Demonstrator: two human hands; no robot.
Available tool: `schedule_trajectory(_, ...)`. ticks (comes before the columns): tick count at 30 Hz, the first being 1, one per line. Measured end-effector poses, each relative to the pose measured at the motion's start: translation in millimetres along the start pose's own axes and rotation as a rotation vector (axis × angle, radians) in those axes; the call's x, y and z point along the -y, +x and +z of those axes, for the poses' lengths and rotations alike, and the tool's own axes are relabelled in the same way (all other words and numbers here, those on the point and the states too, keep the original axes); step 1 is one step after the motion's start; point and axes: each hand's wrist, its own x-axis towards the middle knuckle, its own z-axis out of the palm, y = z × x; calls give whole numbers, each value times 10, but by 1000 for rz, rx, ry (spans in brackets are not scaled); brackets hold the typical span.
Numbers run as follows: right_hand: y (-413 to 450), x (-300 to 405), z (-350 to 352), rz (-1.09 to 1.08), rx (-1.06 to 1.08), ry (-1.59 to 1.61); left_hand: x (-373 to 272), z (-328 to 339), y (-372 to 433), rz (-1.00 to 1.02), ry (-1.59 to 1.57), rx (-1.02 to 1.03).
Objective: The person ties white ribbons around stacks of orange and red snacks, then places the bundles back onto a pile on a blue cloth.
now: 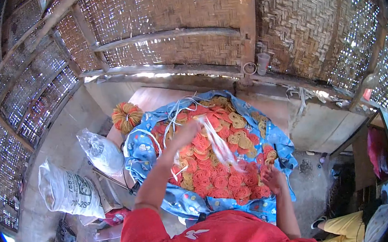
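Observation:
A large heap of red and tan lacy rosette discs, which look like raw crackers, lies on a blue patterned cloth before me. My left hand is over the middle of the heap, gripping the upper end of a white plastic strip or bag. That plastic hangs down across the discs, and its lower end is blurred. At the heap's right edge is my right hand, fingers apart, with nothing visible in it; whether it touches a disc is unclear. Pale ties lie over the back left of the cloth.
A tied bundle of similar discs sits on the board at back left. To the left stand a clear plastic bag and a white woven sack with printing. A person's yellow-clad leg shows at lower right. Woven bamboo walls surround the space.

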Motion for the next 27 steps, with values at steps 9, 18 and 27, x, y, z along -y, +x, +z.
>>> schedule_trajectory(9,-199,72,-277,-142,-178,-24,-388,-1222,1444,-168,210,-534)
schedule_trajectory(18,-167,-88,-522,-116,-239,-82,1737,44,494,-490,381,-318)
schedule_trajectory(27,-188,-139,-606,-105,-285,-142,1983,140,-647,-1077,632,-722)
